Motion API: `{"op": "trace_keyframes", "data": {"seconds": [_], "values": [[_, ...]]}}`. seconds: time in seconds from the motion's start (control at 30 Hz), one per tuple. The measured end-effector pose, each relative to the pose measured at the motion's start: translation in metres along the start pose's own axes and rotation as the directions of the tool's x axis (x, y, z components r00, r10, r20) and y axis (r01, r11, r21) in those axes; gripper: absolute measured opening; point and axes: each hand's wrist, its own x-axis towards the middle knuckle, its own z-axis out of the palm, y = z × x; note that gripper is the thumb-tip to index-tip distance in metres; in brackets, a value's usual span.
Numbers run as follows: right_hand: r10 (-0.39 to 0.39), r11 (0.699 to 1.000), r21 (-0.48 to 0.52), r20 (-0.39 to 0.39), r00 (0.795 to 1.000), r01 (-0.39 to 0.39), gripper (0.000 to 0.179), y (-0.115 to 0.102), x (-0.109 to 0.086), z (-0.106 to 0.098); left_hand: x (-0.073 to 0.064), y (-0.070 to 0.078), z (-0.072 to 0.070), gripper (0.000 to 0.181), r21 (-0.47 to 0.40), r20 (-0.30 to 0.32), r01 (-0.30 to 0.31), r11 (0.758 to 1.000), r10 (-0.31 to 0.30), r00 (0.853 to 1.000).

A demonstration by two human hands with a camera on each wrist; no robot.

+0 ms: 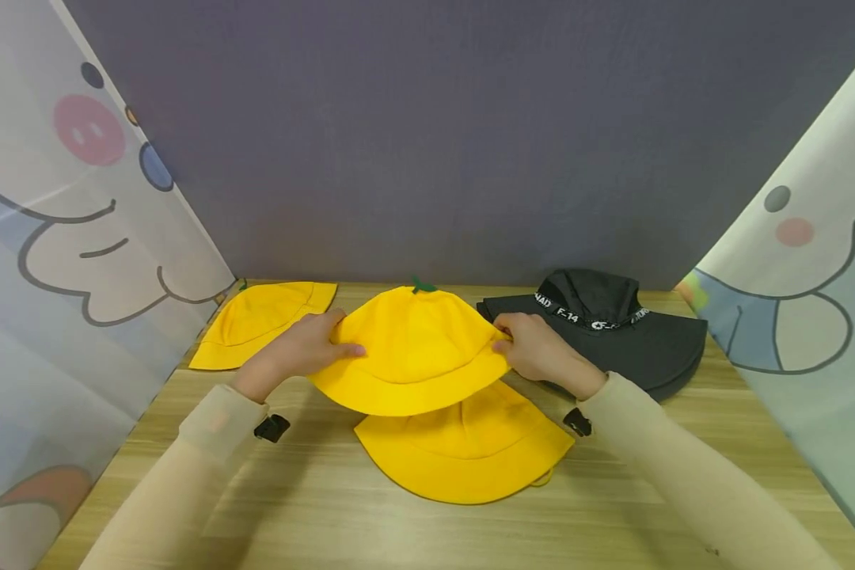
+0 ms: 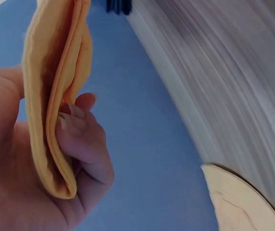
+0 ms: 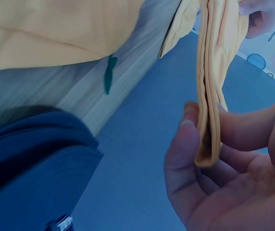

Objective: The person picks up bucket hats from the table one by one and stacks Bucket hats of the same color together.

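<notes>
Wood-grain table [image 1: 313,507] meeting grey wall [image 1: 427,142]. Left hand [image 1: 309,344] and right hand [image 1: 534,347] pinching brim ends of raised yellow hat [image 1: 413,340], hovering above second yellow hat [image 1: 470,471]; third yellow hat [image 1: 264,317] lying left, black headwear [image 1: 634,340] right.

We held one hat [image 1: 413,340] above a second hat [image 1: 466,467]. A third hat [image 1: 264,321] lay left on the table [image 1: 342,514], a fourth hat [image 1: 613,348] right.

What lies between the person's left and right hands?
A yellow hat, gripped at its sides by the left hand and right hand, as the head view shows.
</notes>
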Motion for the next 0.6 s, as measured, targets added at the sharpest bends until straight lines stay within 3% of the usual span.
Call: {"op": "trace_keyframes", "data": {"seconds": [0.13,0.27,0.43,0.6], "values": [[-0.021,1.0,0.004,0.024,0.999,0.021,0.008,0.015,-0.018,-0.005,0.0,0.017,0.005,0.06,-0.007,0.024,-0.049,0.999,0.049,0.999],[-0.024,1.0,0.014,0.048,0.999,0.024,0.009,0.026,-0.034,-0.012,-0.002,0.029,0.012,0.059,-0.007,0.063,-0.058,0.998,0.059,0.996],[-0.02,0.999,0.051,0.119,0.993,0.014,0.004,0.036,-0.054,-0.018,-0.008,0.038,0.025,0.057,-0.007,0.127,-0.073,0.997,0.073,0.989],[0.0,0.994,0.109,0.19,0.982,-0.021,0.007,0.047,-0.073,-0.018,-0.012,0.043,0.039,0.051,-0.052,0.152,-0.098,0.994,0.105,0.983]]}}
